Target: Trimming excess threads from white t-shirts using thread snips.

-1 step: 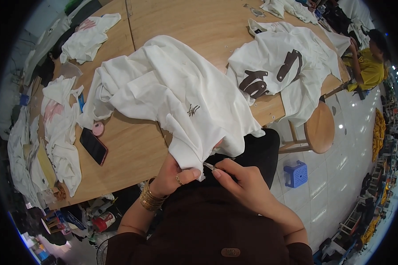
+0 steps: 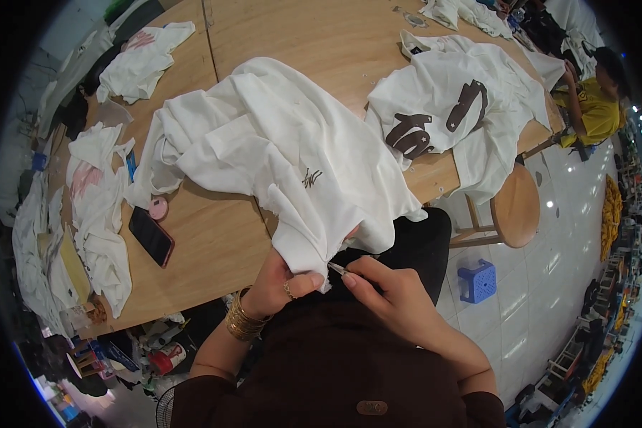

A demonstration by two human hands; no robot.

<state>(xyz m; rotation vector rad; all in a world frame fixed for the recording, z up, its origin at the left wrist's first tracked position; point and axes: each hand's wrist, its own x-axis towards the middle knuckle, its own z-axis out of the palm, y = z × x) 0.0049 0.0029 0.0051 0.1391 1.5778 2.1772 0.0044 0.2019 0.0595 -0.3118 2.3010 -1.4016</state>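
A white garment (image 2: 242, 135) with a small dark mark on it spreads over the table edge and hangs toward my lap. My left hand (image 2: 269, 287), with bangles at the wrist and a ring, pinches the garment's near end, thumb on top. Between the thumb and fingers of my right hand (image 2: 392, 291) is a small pointed metal tool (image 2: 339, 269). Its tip meets the cloth edge right beside my left thumb. Most of the tool is hidden inside the hand, so its exact kind does not show.
On the wooden table (image 2: 214, 250) are a phone (image 2: 151, 237), a pink round item (image 2: 158, 207), white garments with pink marks (image 2: 96, 207) and one with dark patches (image 2: 471, 85). To the right stand a wooden stool (image 2: 517, 207), a blue plastic stool (image 2: 477, 281) and a person in yellow (image 2: 598, 114).
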